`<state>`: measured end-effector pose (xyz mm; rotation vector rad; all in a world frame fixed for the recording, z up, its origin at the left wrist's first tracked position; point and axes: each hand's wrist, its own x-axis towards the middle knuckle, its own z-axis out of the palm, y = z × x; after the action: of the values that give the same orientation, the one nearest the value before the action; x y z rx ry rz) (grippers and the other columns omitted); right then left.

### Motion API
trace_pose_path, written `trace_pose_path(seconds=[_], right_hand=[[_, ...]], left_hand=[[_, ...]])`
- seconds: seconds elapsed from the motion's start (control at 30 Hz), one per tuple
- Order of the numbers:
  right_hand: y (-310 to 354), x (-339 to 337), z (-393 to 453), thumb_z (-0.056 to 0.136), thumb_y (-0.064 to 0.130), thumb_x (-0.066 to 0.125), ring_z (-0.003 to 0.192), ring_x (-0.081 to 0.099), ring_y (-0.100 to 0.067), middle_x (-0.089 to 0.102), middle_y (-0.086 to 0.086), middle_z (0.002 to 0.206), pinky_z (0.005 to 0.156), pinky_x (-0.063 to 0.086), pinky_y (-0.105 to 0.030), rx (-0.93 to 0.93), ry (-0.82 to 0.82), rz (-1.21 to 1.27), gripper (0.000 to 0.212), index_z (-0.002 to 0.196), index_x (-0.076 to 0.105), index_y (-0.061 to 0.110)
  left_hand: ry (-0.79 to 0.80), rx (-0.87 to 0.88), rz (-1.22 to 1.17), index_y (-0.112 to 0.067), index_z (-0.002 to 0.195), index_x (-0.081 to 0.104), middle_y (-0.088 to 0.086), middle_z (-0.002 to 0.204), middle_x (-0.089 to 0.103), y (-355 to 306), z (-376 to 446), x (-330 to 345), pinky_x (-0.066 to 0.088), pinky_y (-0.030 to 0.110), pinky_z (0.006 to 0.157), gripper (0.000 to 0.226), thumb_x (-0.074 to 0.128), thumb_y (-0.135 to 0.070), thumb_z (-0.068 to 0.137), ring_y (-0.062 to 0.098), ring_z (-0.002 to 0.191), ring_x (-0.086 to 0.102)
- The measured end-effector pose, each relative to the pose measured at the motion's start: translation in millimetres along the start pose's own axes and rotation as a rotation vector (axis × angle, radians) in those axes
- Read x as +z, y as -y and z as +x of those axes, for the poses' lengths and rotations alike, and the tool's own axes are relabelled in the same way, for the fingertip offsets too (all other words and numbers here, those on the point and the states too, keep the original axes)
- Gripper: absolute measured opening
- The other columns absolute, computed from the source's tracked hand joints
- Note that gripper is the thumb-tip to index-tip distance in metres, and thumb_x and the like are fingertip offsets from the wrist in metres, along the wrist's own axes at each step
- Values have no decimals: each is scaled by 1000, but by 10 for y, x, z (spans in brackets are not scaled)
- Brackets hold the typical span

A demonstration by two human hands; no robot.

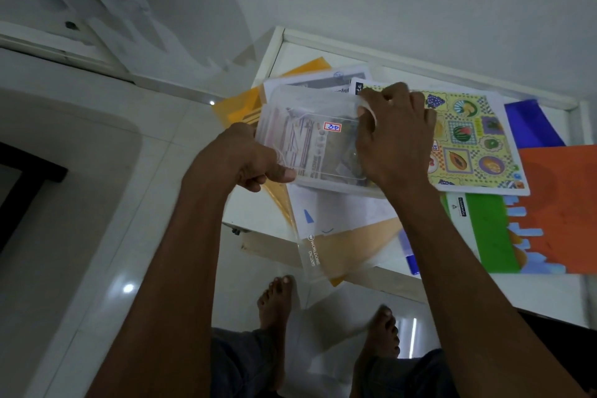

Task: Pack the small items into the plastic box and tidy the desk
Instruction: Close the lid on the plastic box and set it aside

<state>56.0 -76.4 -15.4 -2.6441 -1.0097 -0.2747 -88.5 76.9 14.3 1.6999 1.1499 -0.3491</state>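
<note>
Gripping the plastic box (318, 142) at opposite ends, left hand (250, 158) and right hand (395, 139), fingers curled.

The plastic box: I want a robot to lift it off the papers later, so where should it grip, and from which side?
Probably the two short ends, one from each side, as the left hand and right hand hold the plastic box now. It is wide, shallow and clear, with rims at those ends; its flat lid offers no hold from above, and loose papers lie beneath.

Both forearms (181, 268) are bare, with no sleeves showing. Dark grey trousers (239, 362) cover the legs at the near edge, and both feet (274, 307) are bare.
</note>
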Motion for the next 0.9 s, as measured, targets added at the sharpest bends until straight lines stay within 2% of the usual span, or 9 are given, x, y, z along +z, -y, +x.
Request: trace_pose_path(seconds=[0.1, 0.2, 0.27, 0.37, 0.47, 0.5, 0.7, 0.8, 0.9], right_hand=[[-26, 46, 27, 100, 32, 42, 115, 51, -32, 58, -6, 120, 92, 38, -41, 18, 52, 64, 38, 135, 58, 28], [5, 42, 29, 101, 33, 40, 117, 50, -32, 58, -5, 122, 93, 39, -44, 37, 82, 53, 39, 137, 55, 30], [6, 21, 33, 102, 35, 39, 119, 49, -32, 56, -5, 126, 95, 41, -45, 34, 110, 77, 40, 139, 53, 31], [-62, 30, 49, 101, 36, 46, 127, 43, -33, 46, -9, 140, 102, 40, -42, 29, 167, 223, 45, 145, 47, 26], [-142, 30, 56, 95, 39, 60, 136, 36, -29, 35, -14, 147, 109, 31, -34, 256, 185, 586, 64, 152, 36, 21], [-156, 39, 36, 94, 40, 61, 137, 36, -30, 34, -16, 147, 110, 31, -35, 313, 197, 612, 69, 153, 32, 20], [-119, 64, -58, 95, 47, 57, 121, 51, -36, 38, -19, 138, 97, 42, -41, 360, 213, 570, 70, 152, 27, 19], [-97, 50, -78, 94, 48, 58, 126, 47, -36, 33, -18, 144, 99, 43, -46, 396, 193, 589, 75, 154, 22, 22], [-34, -17, -113, 92, 51, 53, 136, 37, -37, 30, -17, 152, 101, 42, -53, 279, 58, 309, 76, 155, 22, 22]], left_hand=[[-16, -23, 28, -5, 111, 58, 10, 80, 63, -2, -2, -16, 46, 26, 44, 58, 91, -19, 66, 16, 57, 53], [-22, -36, 34, -4, 117, 59, 10, 78, 64, 2, 6, -31, 44, 24, 44, 63, 91, -23, 66, 16, 55, 54], [8, -46, 31, -6, 115, 60, 12, 85, 68, 7, -3, -34, 48, 26, 49, 59, 89, -25, 68, 17, 57, 60], [79, -38, -13, -15, 98, 61, 9, 85, 71, 43, 0, -71, 54, 23, 48, 39, 87, -26, 71, 15, 63, 67], [81, -47, -134, -12, 94, 64, 11, 78, 70, 50, 17, -120, 57, 23, 45, 29, 83, -24, 76, 16, 58, 68], [53, -52, -149, -9, 91, 64, 13, 76, 70, 40, 22, -111, 57, 23, 43, 26, 82, -22, 78, 16, 55, 67], [-90, -45, -116, -6, 76, 58, 14, 72, 62, -23, 30, 4, 47, 17, 34, 23, 81, -6, 77, 20, 53, 58], [-58, -38, -190, -3, 80, 61, 13, 74, 64, -1, -1, -17, 55, 21, 40, 20, 81, -5, 77, 22, 55, 60], [-29, -16, -264, 1, 93, 63, 12, 76, 63, 15, -24, -43, 57, 22, 44, 27, 82, -9, 77, 20, 59, 61]])
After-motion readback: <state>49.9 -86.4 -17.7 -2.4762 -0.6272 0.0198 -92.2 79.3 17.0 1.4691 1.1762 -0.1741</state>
